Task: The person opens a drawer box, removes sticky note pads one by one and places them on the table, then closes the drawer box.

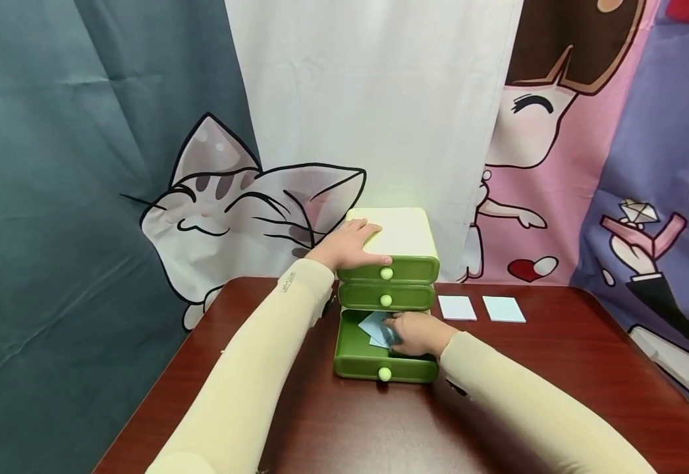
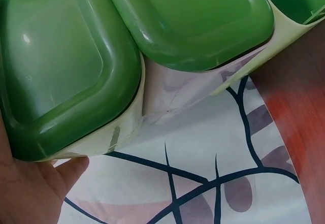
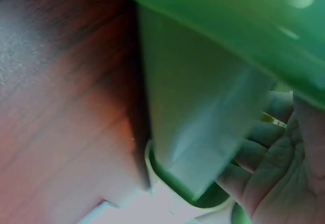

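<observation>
A small drawer unit (image 1: 400,230) with a cream top and green drawer fronts stands on the table. My left hand (image 1: 353,247) rests spread on its top left edge, the thumb along the upper edge of the top drawer front (image 1: 415,270). The bottom drawer (image 1: 353,365) is pulled out. Inside it lie light blue paper squares (image 1: 374,325). My right hand (image 1: 418,332) reaches into this drawer from the right, fingertips at the papers. In the right wrist view its fingers (image 3: 254,155) go down behind the drawer's side wall; I cannot tell whether they hold a paper.
Two pads of paper lie on the table right of the unit, one whitish (image 1: 457,308) and one pale blue (image 1: 503,309). The middle drawer (image 1: 359,296) is closed. A printed cloth (image 1: 374,99) hangs behind the reddish-brown table (image 1: 344,428).
</observation>
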`<action>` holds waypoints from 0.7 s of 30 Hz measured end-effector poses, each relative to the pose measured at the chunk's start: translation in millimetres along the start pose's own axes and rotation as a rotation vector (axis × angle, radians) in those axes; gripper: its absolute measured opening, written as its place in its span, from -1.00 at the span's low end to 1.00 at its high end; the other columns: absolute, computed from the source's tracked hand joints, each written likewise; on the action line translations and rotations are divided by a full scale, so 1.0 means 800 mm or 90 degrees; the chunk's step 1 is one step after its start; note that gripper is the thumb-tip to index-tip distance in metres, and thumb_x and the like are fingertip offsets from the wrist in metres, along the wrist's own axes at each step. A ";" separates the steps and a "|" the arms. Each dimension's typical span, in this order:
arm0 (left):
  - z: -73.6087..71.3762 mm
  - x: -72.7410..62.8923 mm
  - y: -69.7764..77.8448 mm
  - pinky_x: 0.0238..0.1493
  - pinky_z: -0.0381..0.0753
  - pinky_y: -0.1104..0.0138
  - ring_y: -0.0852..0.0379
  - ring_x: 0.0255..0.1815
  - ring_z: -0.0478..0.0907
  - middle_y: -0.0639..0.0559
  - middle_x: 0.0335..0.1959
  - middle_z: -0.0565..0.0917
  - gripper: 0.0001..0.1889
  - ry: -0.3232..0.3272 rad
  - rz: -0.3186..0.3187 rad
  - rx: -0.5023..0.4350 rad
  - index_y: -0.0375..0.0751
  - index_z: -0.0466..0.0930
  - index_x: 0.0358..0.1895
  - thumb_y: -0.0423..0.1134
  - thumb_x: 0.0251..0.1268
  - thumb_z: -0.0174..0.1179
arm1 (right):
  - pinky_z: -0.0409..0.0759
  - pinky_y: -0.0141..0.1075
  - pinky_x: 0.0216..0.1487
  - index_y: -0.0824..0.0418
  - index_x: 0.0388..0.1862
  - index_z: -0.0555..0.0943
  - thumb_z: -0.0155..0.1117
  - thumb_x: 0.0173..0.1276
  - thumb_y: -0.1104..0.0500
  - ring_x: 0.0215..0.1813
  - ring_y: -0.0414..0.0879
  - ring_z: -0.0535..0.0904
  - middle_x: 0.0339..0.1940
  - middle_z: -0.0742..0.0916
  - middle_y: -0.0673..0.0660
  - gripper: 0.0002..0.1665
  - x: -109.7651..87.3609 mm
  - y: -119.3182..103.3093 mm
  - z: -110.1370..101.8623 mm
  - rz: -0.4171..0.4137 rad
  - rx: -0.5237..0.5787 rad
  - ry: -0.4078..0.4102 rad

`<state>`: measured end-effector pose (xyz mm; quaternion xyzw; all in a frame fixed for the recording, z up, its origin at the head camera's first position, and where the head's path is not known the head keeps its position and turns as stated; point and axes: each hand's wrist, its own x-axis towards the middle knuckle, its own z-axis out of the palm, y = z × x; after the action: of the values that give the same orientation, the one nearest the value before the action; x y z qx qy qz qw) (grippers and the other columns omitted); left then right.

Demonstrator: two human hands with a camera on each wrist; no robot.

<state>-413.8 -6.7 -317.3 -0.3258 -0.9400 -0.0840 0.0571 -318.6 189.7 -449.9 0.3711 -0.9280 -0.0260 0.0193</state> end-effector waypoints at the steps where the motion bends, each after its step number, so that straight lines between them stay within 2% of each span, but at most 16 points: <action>1: 0.000 0.000 0.000 0.51 0.17 0.04 -0.05 0.59 0.07 -0.10 0.59 0.17 -0.01 -0.002 0.000 -0.001 0.17 0.19 0.58 0.59 0.14 0.05 | 0.65 -0.10 -0.09 0.25 0.04 0.62 0.46 0.25 0.00 -0.22 0.01 0.67 -0.33 0.69 0.10 -0.52 0.001 0.002 0.004 0.000 -0.005 0.006; 6: 0.001 0.000 0.000 0.51 0.19 0.04 -0.04 0.59 0.08 -0.09 0.58 0.17 -0.01 -0.003 -0.004 0.004 0.19 0.19 0.58 0.60 0.13 0.05 | 0.58 -0.19 -0.38 0.11 -0.29 0.61 0.47 0.22 -0.09 -0.46 -0.14 0.55 -0.51 0.58 -0.04 -0.67 0.006 0.010 0.028 0.002 -0.047 0.057; 11: 0.001 0.000 0.000 0.50 0.21 0.03 -0.04 0.58 0.08 -0.08 0.58 0.17 -0.02 -0.001 -0.007 0.003 0.19 0.19 0.58 0.60 0.13 0.05 | 0.45 -0.24 -0.56 0.04 -0.52 0.50 0.49 0.16 -0.14 -0.59 -0.20 0.41 -0.63 0.48 -0.10 -0.60 0.010 0.012 0.043 0.010 -0.053 0.120; 16: 0.001 0.000 0.001 0.50 0.19 0.02 -0.05 0.59 0.07 -0.08 0.58 0.17 -0.01 -0.006 -0.006 -0.008 0.19 0.18 0.59 0.60 0.13 0.05 | 0.48 -0.19 -0.56 0.00 -0.63 0.48 0.50 0.10 -0.20 -0.63 -0.18 0.42 -0.68 0.48 -0.12 -0.55 0.013 0.010 0.044 0.023 -0.058 0.143; 21: 0.000 -0.001 0.001 0.50 0.21 0.01 -0.05 0.58 0.08 -0.08 0.58 0.17 -0.01 -0.003 -0.002 -0.008 0.17 0.18 0.58 0.59 0.14 0.06 | 0.50 -0.18 -0.52 0.02 -0.61 0.52 0.47 0.12 -0.25 -0.58 -0.17 0.45 -0.60 0.54 -0.07 -0.54 0.016 0.007 0.043 0.007 -0.089 0.147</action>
<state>-412.5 -6.3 -317.3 -0.3251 -0.9400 -0.0892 0.0526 -333.7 186.3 -483.7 0.3643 -0.9175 -0.0476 0.1521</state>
